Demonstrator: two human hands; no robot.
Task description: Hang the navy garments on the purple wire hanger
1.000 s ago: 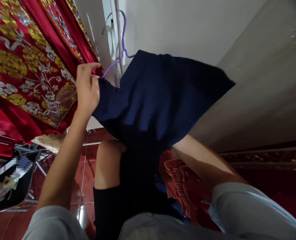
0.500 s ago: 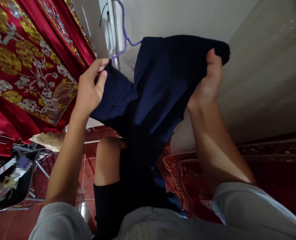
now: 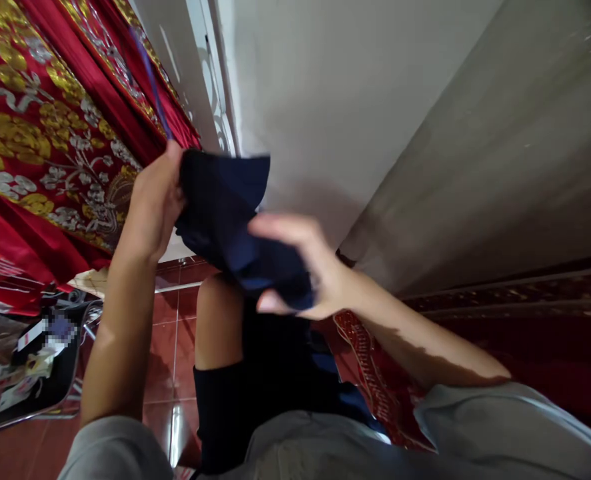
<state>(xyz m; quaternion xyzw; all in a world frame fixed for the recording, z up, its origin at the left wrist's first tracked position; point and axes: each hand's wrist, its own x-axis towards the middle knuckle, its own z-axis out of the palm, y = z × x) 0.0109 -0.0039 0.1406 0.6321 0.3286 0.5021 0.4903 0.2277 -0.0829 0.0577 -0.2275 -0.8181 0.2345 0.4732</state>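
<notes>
A dark navy garment (image 3: 225,220), bunched and folded over, hangs in front of me above my lap. My left hand (image 3: 152,197) is closed at its upper left end. From the top of that hand a thin purple hanger (image 3: 150,80) sticks up and to the left; its lower part is hidden by the hand and the cloth. My right hand (image 3: 310,267), slightly blurred, curves around the lower right of the cloth. Its thumb and fingers are spread wide, with cloth between them; how firmly they touch it, I cannot tell.
A red drape (image 3: 65,127) with gold and silver flowers hangs at the left. Below it, a black chair (image 3: 60,393) bears small items. A pale wall (image 3: 355,87) stands ahead, and red fabric with a beaded trim (image 3: 370,373) lies at my right. The floor (image 3: 162,357) is red tile.
The garment, spread wide between both hands before, is now gathered and lower. My right hand has come down and left, its fingers opened. The hanger has swung left, above my left hand.
</notes>
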